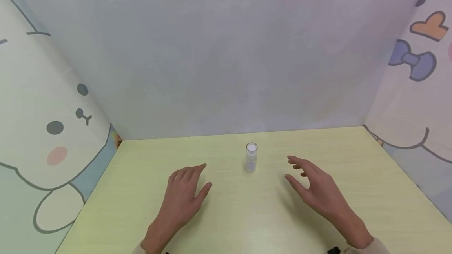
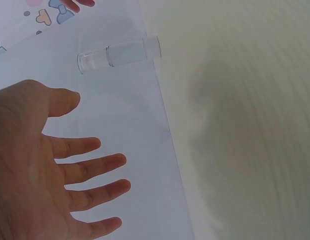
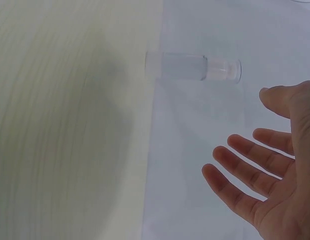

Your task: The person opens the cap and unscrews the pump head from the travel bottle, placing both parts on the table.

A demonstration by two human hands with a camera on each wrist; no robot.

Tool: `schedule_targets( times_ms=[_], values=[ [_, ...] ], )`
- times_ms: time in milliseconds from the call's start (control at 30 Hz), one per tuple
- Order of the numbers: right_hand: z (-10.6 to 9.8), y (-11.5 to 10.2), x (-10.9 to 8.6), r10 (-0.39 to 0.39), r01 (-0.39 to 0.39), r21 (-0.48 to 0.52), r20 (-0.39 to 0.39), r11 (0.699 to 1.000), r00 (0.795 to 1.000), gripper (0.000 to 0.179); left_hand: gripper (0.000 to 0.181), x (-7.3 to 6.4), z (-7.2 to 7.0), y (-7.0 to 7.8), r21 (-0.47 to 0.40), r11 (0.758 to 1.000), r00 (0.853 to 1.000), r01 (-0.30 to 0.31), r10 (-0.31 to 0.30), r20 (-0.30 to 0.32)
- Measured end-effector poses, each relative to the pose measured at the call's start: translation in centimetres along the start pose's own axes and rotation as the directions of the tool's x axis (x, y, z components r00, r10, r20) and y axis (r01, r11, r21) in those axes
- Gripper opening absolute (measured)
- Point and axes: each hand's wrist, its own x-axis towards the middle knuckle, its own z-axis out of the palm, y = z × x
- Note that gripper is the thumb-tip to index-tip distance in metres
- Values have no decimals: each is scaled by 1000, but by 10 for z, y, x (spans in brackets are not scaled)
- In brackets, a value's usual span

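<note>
A small, clear cylindrical container (image 1: 251,158) stands upright on the table, with a thin dark ring round its top and a whitish base. My left hand (image 1: 183,195) is to its left, palm down, fingers extended and thumb spread, touching nothing. On the other side, my right hand (image 1: 319,191) hovers over the table with its fingers loosely bent and thumb apart. Both wrist views show the container beyond the thumb: the left hand (image 2: 55,165) and the right hand (image 3: 270,170) are each apart from it, with empty palms.
The pale yellow wood-grain table (image 1: 141,167) reaches back to a plain greyish-white wall (image 1: 226,58). Side panels with cartoon prints, the left panel (image 1: 31,109) and the right panel (image 1: 399,105), flank the table. Light-coloured sleeves show at both wrists.
</note>
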Motion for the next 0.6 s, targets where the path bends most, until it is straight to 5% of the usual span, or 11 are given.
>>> schedule_targets(
  times_ms=[600],
  values=[
    [10,-4,13,5,-6,49,18,999,1000,55,50,15,7,8,-58,998,999,5,-3,38]
  ],
)
